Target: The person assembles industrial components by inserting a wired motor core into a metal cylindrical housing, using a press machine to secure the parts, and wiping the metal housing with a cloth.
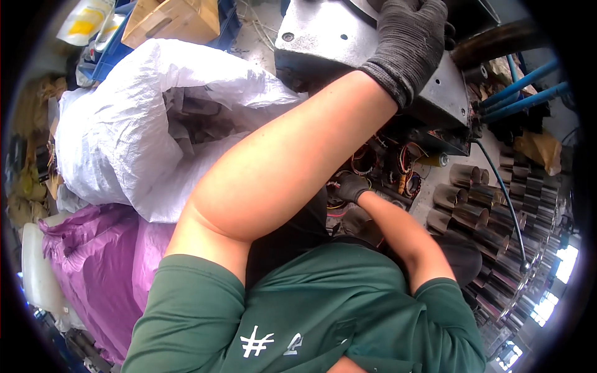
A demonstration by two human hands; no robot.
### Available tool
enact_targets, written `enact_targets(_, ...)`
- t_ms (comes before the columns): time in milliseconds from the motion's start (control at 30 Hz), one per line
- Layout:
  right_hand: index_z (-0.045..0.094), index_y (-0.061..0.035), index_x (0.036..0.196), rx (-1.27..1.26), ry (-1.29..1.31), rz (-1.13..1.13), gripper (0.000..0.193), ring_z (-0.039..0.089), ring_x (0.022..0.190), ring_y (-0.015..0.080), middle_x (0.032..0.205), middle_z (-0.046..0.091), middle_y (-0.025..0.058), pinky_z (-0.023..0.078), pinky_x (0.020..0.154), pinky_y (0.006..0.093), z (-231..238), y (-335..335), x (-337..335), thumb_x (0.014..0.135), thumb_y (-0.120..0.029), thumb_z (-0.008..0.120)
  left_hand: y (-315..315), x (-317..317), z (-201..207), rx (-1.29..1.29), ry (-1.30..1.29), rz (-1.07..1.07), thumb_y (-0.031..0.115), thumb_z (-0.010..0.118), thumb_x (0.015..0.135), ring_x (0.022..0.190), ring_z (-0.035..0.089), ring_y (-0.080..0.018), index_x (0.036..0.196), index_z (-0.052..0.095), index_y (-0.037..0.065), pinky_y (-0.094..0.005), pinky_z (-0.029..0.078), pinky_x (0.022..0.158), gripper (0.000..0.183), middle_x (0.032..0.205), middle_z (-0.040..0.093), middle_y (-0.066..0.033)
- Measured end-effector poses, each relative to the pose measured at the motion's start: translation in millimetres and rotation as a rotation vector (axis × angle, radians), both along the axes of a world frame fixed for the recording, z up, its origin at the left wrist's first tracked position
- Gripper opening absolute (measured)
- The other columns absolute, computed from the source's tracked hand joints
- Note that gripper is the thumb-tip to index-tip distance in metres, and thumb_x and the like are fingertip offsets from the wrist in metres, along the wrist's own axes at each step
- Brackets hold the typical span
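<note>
My left hand (413,46), in a dark grey knit glove, reaches far up and across to a grey metal machine block (326,37). Its fingers curl at the top edge of the view, and what they grip is hidden. My right hand (352,187), gloved the same way, is low beneath the machine. Its fingers close on a ring-shaped, wire-wound stator (336,200), partly hidden by my left forearm. More wound stators (407,158) with coloured leads lie just beyond it.
Stacked metal cylinders (469,214) fill the right side. A large white woven sack (118,149) stands open at left, above a purple sack (93,267). Behind are a blue crate (229,28) and cardboard box (171,23). Blue pipes (525,84) and a dark cable (502,186) run at right.
</note>
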State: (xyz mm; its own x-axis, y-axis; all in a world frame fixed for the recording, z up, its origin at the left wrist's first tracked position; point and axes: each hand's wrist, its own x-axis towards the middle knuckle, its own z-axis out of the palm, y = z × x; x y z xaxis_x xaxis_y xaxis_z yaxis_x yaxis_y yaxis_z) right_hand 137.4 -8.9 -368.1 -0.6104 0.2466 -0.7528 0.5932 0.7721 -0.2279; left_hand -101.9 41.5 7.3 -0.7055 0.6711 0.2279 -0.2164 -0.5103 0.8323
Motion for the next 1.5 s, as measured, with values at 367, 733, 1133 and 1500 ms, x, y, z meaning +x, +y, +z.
enact_targets(367, 0.054, -0.0011, 0.119, -0.092, 0.900, -0.621, 0.046, 0.065, 0.097, 0.0195, 0.102, 0.069, 0.0098, 0.056, 0.087, 0.0366, 296.1, 112.0, 40.5, 0.079, -0.006, 0.077, -7.2, 17.1, 3.3, -0.017, -0.066, -0.111, 0.027, 0.064, 0.101, 0.071, 0.067, -0.0141, 0.111, 0.066, -0.001, -0.0273, 0.054, 0.063, 0.030, 0.085, 0.070, -0.0073)
enact_targets(733, 0.058, -0.0015, 0.125, -0.512, 1.529, -1.186, 0.042, 0.071, 0.093, 0.0192, 0.108, 0.070, 0.0077, 0.060, 0.082, 0.0329, 360.2, 134.0, 48.3, 0.087, -0.009, 0.072, -11.6, 80.4, -44.7, -0.412, 0.079, -0.575, 0.005, 0.059, 0.094, 0.114, 0.067, -0.0230, 0.151, 0.046, 0.001, -0.0326, 0.057, 0.097, 0.059, 0.133, 0.066, -0.0173)
enact_targets(1133, 0.057, 0.0021, 0.133, -0.797, 1.553, -1.277, 0.049, 0.070, 0.113, 0.0286, 0.122, 0.069, 0.0161, 0.059, 0.100, 0.0428, 390.5, 119.9, 59.0, 0.085, -0.008, 0.059, -13.8, 131.8, -31.3, -0.078, 0.233, -0.590, 0.005, 0.074, 0.091, 0.128, 0.058, -0.0212, 0.166, 0.017, 0.009, -0.0380, 0.047, 0.111, 0.095, 0.142, 0.057, -0.0163)
enact_targets(1500, 0.065, 0.0041, 0.123, -1.055, 1.534, -1.438, 0.036, 0.071, 0.108, 0.0253, 0.119, 0.070, 0.0157, 0.059, 0.095, 0.0376, 359.4, 127.4, 53.8, 0.089, -0.008, 0.062, -9.7, 139.5, -38.9, -0.004, 0.567, -0.405, 0.011, 0.063, 0.103, 0.141, 0.047, -0.0254, 0.167, 0.019, 0.010, -0.0392, 0.038, 0.117, 0.077, 0.156, 0.043, -0.0180)
